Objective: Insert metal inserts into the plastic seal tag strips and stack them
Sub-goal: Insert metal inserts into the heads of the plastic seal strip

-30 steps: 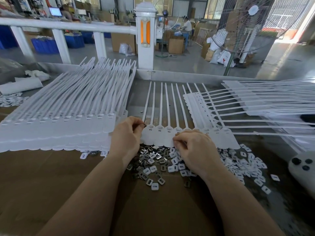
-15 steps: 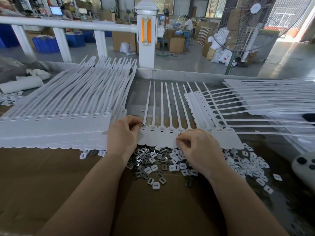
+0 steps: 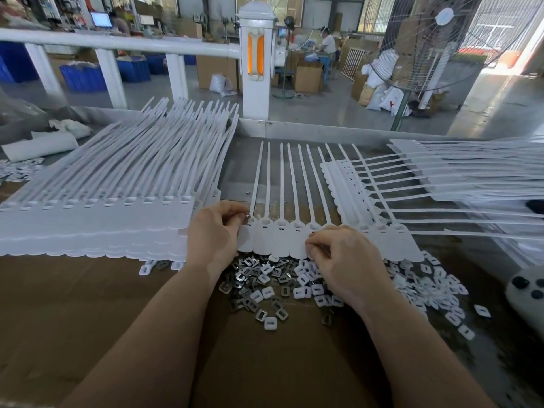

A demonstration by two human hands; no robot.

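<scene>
Your left hand (image 3: 215, 231) pinches a small metal insert (image 3: 246, 215) between thumb and fingertip, right at the head of the leftmost tag on the seal tag strip (image 3: 282, 237) lying in front of you. Your right hand (image 3: 344, 254) curls its fingers onto the strip's near edge further right, pinning it to the cardboard (image 3: 88, 319). Loose inserts and white plastic pieces lie in a pile (image 3: 265, 284) just below the strip, between your wrists. A tall stack of strips (image 3: 97, 213) sits just to your left; another stack (image 3: 441, 178) lies to your right. To seat this insert well, keep the strip pinned flat, square the insert to the slot, and press straight in, likely until flush.
</scene>
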